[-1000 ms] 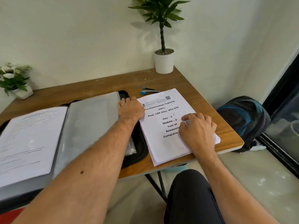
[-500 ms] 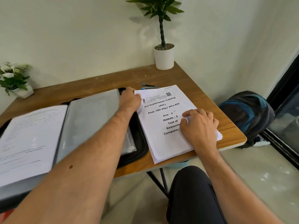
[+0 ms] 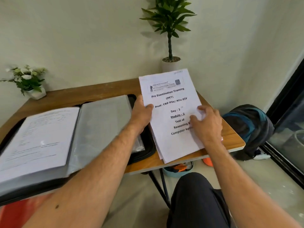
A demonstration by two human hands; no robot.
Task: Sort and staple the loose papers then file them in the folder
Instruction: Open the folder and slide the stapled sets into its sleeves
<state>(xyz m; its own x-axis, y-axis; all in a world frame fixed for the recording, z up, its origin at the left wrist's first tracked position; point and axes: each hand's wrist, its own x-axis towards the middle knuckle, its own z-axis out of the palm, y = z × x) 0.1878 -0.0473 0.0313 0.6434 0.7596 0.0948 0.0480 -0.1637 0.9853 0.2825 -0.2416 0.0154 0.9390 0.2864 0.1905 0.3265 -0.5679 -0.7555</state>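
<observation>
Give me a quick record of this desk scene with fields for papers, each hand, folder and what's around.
papers: stack, far end tilted up, near end on table
left hand: grips the stack's left edge
right hand: fingers on the cover page
folder: open, clear sleeves
around: two potted plants, backpack

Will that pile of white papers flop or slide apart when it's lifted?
Probably a little floppy: the white printed paper stack tilts up under the left hand. Its lower edges already fan out, so unstapled sheets may slip. The right hand rests on top, likely steadying them.
</observation>
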